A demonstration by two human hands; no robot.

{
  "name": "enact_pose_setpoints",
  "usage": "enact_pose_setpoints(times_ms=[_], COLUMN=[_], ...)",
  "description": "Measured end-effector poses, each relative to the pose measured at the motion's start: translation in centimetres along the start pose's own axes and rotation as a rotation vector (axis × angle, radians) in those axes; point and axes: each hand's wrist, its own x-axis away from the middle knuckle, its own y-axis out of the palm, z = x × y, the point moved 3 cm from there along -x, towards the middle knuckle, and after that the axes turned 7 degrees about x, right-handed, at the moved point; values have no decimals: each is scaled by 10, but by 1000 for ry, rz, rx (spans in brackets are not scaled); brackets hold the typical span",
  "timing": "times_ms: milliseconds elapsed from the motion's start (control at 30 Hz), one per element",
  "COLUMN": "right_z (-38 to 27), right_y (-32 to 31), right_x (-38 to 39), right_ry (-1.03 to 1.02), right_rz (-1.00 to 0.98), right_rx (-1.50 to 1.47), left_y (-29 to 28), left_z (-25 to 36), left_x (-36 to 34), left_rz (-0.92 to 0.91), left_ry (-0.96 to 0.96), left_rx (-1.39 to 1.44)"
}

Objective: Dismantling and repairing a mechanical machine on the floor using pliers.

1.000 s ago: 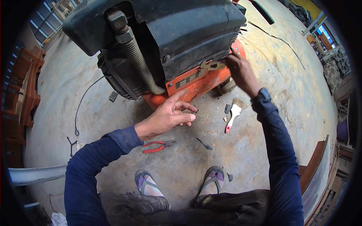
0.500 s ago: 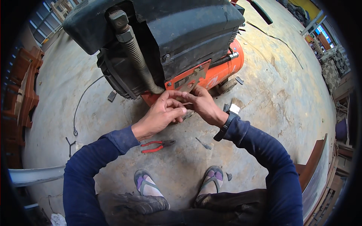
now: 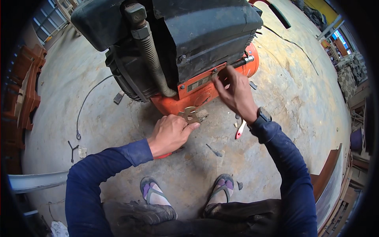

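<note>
My left hand (image 3: 171, 133) is closed around a flat, dull metal piece with cut-outs (image 3: 192, 117), below the orange base of a machine. The thumb lies along its near edge. My right hand (image 3: 237, 93) is raised to the orange bracket (image 3: 182, 94) with a label plate (image 3: 200, 83). Its thumb and fingers are curled together beside a small bolt (image 3: 215, 71) at the bracket's upper right; whatever is between the fingertips is hidden. The machine has a black cover (image 3: 213, 33) and a ribbed metal hose (image 3: 152, 61) at its left.
Red-handled pliers (image 3: 164, 155) lie mostly hidden under my left hand. A brush (image 3: 240, 130) lies below my right wrist, and a small dark piece (image 3: 214, 150) in front of my feet. A black cable (image 3: 83, 104) curves along the floor at left, near a three-armed tool (image 3: 72, 151).
My hands have moved apart. The flat metal piece has come away from the bracket and is now in my left hand; my right hand has moved up and right to the bolt.
</note>
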Motion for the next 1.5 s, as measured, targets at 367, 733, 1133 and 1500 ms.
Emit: enact_pose_setpoints(times_ms=[367, 733, 1133, 1500], right_z=[4, -3, 3, 0], right_y=[12, -6, 7, -4], right_x=[-12, -14, -18, -14], right_ry=[537, 11, 383, -238], right_rz=[-29, 43, 38, 112], right_rx=[-668, 116, -448, 283], left_y=[-4, -7, -4, 6], left_z=[7, 13, 7, -4], left_x=[3, 3, 6, 5], left_rz=[-62, -175, -121, -186], left_ry=[-18, -83, -64, -138], left_rx=[-27, -46, -8, 69])
